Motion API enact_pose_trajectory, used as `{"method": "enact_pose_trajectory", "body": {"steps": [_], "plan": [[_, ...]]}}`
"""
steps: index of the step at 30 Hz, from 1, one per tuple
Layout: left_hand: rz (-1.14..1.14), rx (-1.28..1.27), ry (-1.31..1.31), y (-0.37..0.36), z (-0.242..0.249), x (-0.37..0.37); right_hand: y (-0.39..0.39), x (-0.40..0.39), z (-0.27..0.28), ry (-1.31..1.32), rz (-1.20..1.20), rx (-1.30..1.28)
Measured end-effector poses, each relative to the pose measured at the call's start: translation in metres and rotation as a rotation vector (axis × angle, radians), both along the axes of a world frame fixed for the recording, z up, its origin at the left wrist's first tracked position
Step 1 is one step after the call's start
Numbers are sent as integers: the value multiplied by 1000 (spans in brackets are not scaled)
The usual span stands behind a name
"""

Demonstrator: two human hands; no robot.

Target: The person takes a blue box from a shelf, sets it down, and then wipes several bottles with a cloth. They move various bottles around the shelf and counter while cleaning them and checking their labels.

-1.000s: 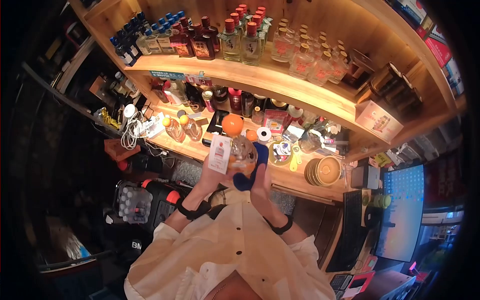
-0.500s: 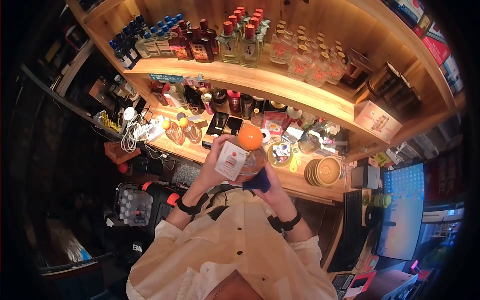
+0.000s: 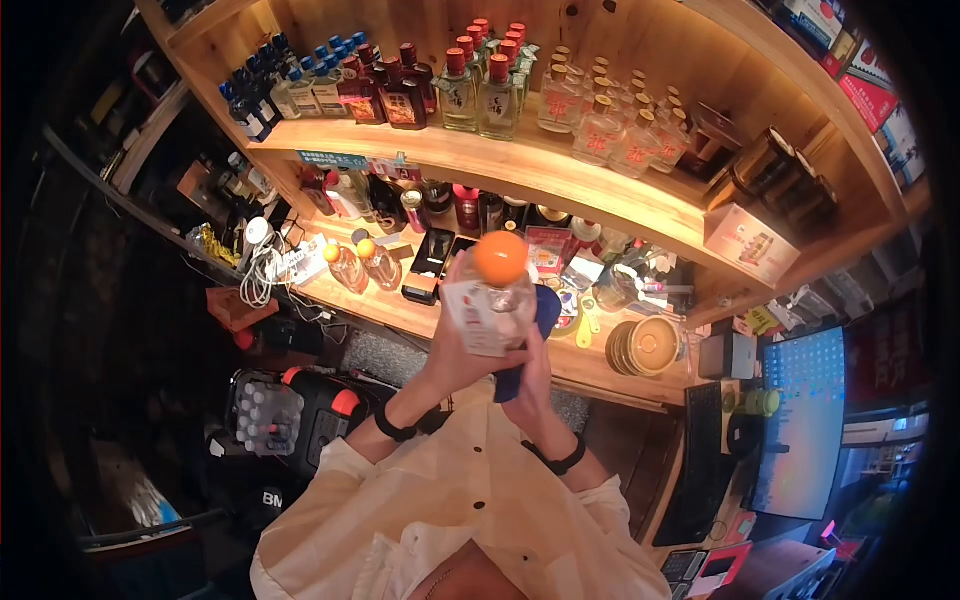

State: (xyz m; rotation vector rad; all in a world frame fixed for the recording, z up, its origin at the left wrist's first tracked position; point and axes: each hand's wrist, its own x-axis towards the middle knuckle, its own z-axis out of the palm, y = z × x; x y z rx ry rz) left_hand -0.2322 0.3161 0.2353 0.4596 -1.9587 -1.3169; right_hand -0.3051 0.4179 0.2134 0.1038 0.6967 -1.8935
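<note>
A clear bottle (image 3: 497, 318) with a round orange cap (image 3: 501, 259) and a white label stands between my hands, in front of my chest. My left hand (image 3: 452, 358) is wrapped around its lower left side. On the other side, my right hand (image 3: 530, 372) presses a dark blue cloth (image 3: 546, 309) against the bottle, with part of the cloth hanging below the palm. The bottle and cloth hide some of my fingers. Two similar orange-capped bottles (image 3: 381, 265) stand on the counter to the left.
Rows of small liquor bottles (image 3: 497, 100) line the wooden shelf (image 3: 420, 140) above. Below, the counter (image 3: 560, 365) bears a black box (image 3: 428, 265), stacked round wooden dishes (image 3: 655, 345) and white cables (image 3: 262, 275). A monitor (image 3: 800, 420) and keyboard (image 3: 695, 450) are at right.
My hands have moved slightly away from my body with the bottle, and its label has turned. The blue cloth has shifted from under the bottle to up along its right side.
</note>
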Motion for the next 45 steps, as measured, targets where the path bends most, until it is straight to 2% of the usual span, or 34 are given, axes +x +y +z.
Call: {"method": "enact_pose_trajectory", "body": {"steps": [2, 4, 6, 7, 8, 9, 10, 12, 13, 14, 15, 16, 18, 20, 22, 23, 26, 27, 28, 30, 31, 32, 33, 34, 36, 37, 39, 40, 42, 43, 45], "plan": [[18, 44, -9, 2, 2, 2, 6, 6, 6, 733, -88, 38], [-52, 122, -197, -2, 2, 12, 6, 4, 6, 788, -73, 29], [-77, 169, -129, -7, -13, 13, -1, -1, 21, 1226, -194, 0], [-148, 331, -11, -7, -18, 14, -6, -7, 7, 1405, -292, -24], [-216, 494, 108, -7, -21, 15, -10, -9, 11, 1406, -292, -24], [-227, 332, 87, -10, -27, 16, -14, -12, 20, 1391, -267, -84], [-226, 332, 88, -11, -30, 17, -18, -15, 29, 1374, -242, -142], [-339, 348, 78, -12, -31, 18, -24, -21, 54, 1456, -244, -94], [-373, 404, -61, -12, -27, 28, -26, -23, 66, 1511, -247, -29], [-372, 405, -61, -11, -27, 29, -26, -23, 71, 1567, -249, 37], [-399, 463, -4, -10, -29, 29, -25, -25, 67, 1568, -247, 37], [-426, 519, 54, -10, -29, 29, -26, -27, 56, 1438, -205, -16], [-414, 441, 112, -11, -25, 30, -26, -32, 30, 1174, -122, -116], [-434, 637, 163, -15, -27, 35, -18, -24, 19, 1152, -93, -100], [-406, 607, 136, -16, -30, 36, -13, -9, 18, 1231, -181, -37], [-440, 674, 194, -15, -28, 35, -11, -4, 20, 1228, -180, -38], [-508, 720, 279, -16, -38, 33, -2, 4, 27, 1746, -396, -101], [-458, 868, 270, -15, -42, 32, 4, 5, 25, 1784, -270, -111], [-405, 1016, 259, -13, -44, 32, 3, 3, 26, 2036, -316, -165], [-429, 959, 237, -12, -25, 28, -1, -2, 26, 2098, -347, -239], [-450, 898, 218, -14, -11, 26, -4, -4, 23, 2097, -351, -235], [-469, 836, 201, -14, -5, 25, -7, -7, 17, 1954, -424, -263], [-536, 949, 361, -15, -5, 23, -9, -9, 10, 1809, -491, -291], [-596, 960, 365, -19, -1, 24, -9, -7, -1, 1577, -547, 13], [-485, 911, 408, -15, 23, 17, -14, -3, 0, 1625, -698, 118], [-480, 908, 412, -18, 21, 13, -17, 1, -1, 1625, -695, 112], [-408, 832, 478, -25, 10, 7, -25, 10, 2, 1405, -583, 249], [-411, 827, 477, -26, 6, 6, -28, 13, 6, 1404, -588, 245], [-317, 639, 477, -26, 2, 5, -32, 18, 29, 574, -303, 20], [-288, 602, 516, -22, 2, 2, -33, 19, 22, 407, -237, -102], [-259, 519, 446, -24, -2, 4, -30, 18, 20, 493, -199, -39]]}}
